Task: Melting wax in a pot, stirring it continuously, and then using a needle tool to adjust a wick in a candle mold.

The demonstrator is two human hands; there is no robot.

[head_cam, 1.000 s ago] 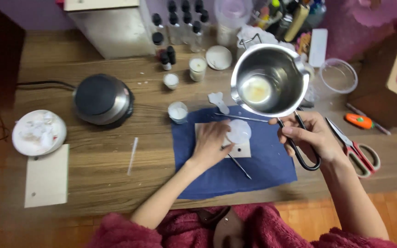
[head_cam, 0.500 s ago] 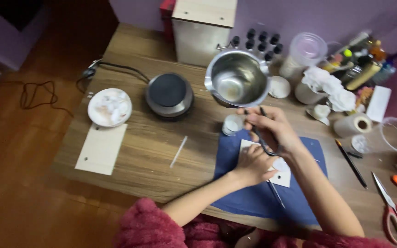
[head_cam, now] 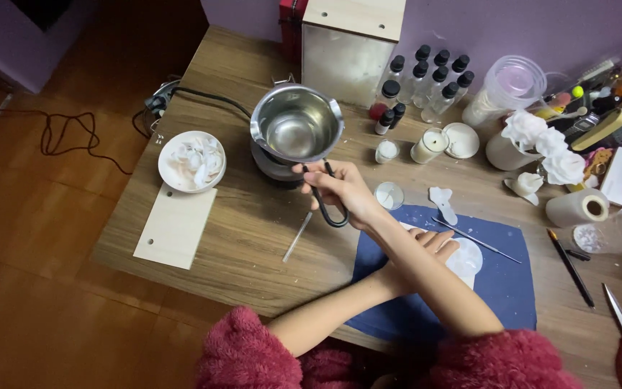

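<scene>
wooden table point(head_cam: 253, 238) | right hand point(head_cam: 343, 189) gripping steel pot point(head_cam: 296, 124) handle | left hand point(head_cam: 430, 245) flat on mould point(head_cam: 466, 259)

Low wooden table point(head_cam: 253, 238), brown grain, set against lilac wall point(head_cam: 484, 29). Warm orange-brown wood floor point(head_cam: 44, 288) left and below. Black cable point(head_cam: 66, 137) trailing across floor to table's back-left corner. Pale boxy wooden cabinet point(head_cam: 350, 43) standing at table's rear against wall, red thing just behind it. Darker purple surface point(head_cam: 16, 43) at far top left. Light soft, indoor, dim toward the right edge; no hard shadows on the boards.
</scene>
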